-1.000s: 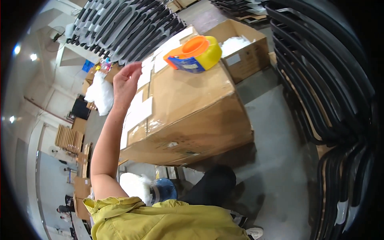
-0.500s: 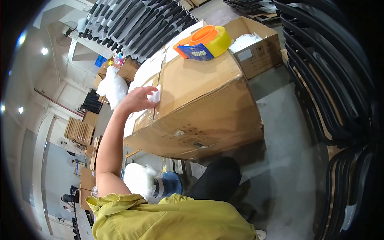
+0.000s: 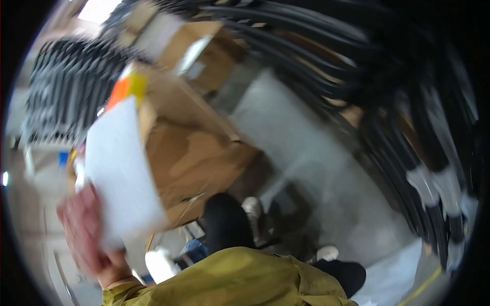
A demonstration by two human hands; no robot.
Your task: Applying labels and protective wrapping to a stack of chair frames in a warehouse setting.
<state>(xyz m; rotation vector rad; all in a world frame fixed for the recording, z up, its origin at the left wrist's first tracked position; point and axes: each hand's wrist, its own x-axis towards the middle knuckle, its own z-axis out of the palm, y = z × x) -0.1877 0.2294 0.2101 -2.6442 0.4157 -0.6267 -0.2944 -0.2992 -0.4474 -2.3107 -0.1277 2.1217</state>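
Apparently raised, a white sheet [image 3: 120, 163] hid part of the carton [image 3: 189, 158]

The left hand [image 3: 84, 227] was at the sheet's edge, perhaps supporting it; blur hid how far its fingers closed or whether they gripped. No right hand showed.

Head-worn fisheye view, looking down, close above wearer's torso [image 3: 224, 278], carton [image 3: 189, 166] ahead
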